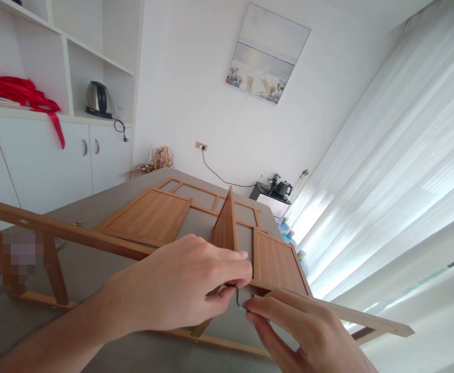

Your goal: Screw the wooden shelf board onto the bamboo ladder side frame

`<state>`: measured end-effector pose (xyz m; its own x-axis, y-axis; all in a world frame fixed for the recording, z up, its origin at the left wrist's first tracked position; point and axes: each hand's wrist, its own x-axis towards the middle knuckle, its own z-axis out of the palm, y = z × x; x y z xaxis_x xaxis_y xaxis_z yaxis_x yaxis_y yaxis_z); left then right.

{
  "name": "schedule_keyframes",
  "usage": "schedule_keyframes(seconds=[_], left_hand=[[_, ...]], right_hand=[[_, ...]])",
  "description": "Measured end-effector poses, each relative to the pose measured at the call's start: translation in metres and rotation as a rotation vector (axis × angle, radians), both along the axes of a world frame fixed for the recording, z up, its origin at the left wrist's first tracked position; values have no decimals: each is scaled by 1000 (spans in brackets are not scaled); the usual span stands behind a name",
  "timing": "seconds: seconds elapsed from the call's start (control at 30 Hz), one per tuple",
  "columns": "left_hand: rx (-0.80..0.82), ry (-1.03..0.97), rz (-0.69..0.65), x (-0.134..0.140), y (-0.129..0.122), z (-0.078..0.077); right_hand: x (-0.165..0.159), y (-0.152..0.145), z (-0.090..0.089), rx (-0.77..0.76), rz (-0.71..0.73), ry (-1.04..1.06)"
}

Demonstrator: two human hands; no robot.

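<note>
My left hand is closed around the rail of a wooden frame, where an upright wooden panel meets it. Its thumb and fingertips are pressed together there, and whatever lies under them is hidden. Just to the right, my right hand pinches a thin, bent metal hex key between thumb and fingertips. The upper end of the key reaches the underside of the rail beside my left fingertips. The frame lies on its side, its long rail running across in front of me.
Behind the frame, wooden slatted panels and another panel lie on the grey-covered table. A small metal piece is near the rail. Water bottles stand beyond the right edge, by white curtains.
</note>
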<state>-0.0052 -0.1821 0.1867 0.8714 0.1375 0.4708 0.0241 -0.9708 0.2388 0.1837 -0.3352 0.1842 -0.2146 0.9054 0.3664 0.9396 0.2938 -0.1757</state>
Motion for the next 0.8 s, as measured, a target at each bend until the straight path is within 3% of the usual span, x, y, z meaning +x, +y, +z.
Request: schedule_keyframes(seconds=[0.43, 0.8], left_hand=[[-19, 29, 54, 0, -3, 2], [-14, 21, 50, 1, -3, 1]], right_hand=[[-4, -2, 3, 51, -32, 64], [-3, -1, 7, 127, -24, 0]])
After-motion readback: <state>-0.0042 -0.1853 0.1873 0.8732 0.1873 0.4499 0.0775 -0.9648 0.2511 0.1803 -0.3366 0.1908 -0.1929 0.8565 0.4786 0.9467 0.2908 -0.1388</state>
